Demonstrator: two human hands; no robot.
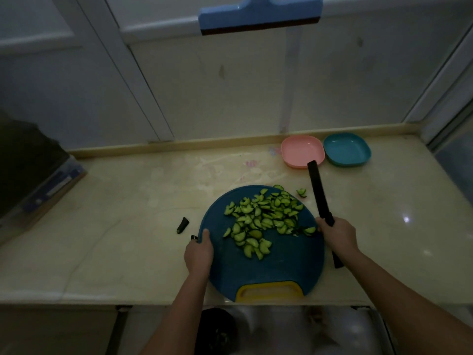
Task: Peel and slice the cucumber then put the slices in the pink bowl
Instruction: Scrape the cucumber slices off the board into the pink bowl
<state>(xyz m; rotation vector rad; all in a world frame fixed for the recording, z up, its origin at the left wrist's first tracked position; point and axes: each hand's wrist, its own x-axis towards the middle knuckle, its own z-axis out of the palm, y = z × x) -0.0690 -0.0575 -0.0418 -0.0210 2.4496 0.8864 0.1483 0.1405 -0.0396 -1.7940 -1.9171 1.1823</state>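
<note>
Slicing looks done: cucumber slices sit heaped on the far half of the round blue cutting board, between the two hands and just ahead of both. Key relation: the pink bowl is well ahead of the right hand, slightly to its left, apart from the board. The right hand is the nearer one. It's wrapped tight around a black knife, long axis pointing away from the hand, tip showing just over the bowl's near rim. The left hand clamps the board's left edge, fingers curled over the rim. My read: either carry the board to the bowl or bring the bowl in, then scrape. One stray slice is off the board, ahead-left of the right hand. The teal bowl touches the pink one, so aim matters.
</note>
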